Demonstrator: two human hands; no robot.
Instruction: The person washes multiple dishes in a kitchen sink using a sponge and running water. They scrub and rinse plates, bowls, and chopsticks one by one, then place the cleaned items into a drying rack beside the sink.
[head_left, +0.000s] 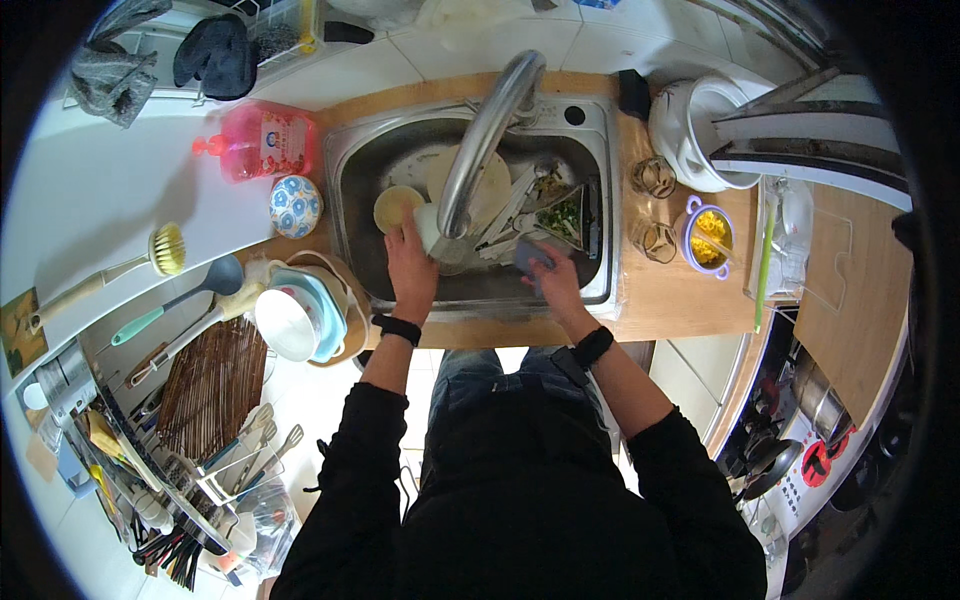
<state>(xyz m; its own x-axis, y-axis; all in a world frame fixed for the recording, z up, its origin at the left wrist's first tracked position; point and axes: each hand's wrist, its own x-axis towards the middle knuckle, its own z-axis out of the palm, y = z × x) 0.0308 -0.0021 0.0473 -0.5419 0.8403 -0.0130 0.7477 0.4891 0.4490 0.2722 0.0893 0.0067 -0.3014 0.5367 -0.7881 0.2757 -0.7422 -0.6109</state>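
Observation:
My left hand (412, 262) reaches into the stainless steel sink (360, 289), its fingers on the rim of a small cream-coloured bowl (393, 208). A white rounded dish (426, 226) lies close by its fingers. My right hand (559, 281) grips a blurred grey-blue scrubbing pad or cloth (531, 256) over the right half of the sink. Under the metal faucet (487, 142) rests a large pale plate (491, 176), partly hidden by the spout. Chopsticks or similar pale sticks (506, 217) and green vegetable scraps (561, 217) lie on the sink's right side.
Left of the sink stand a pink detergent bottle (266, 142), a flowered round container (295, 207) and stacked basins (289, 322). On the right are two glasses (654, 177), a purple-rimmed pot with yellow food (706, 236) and a white ceramic pot (675, 135). A scrub brush (166, 249) lies far left.

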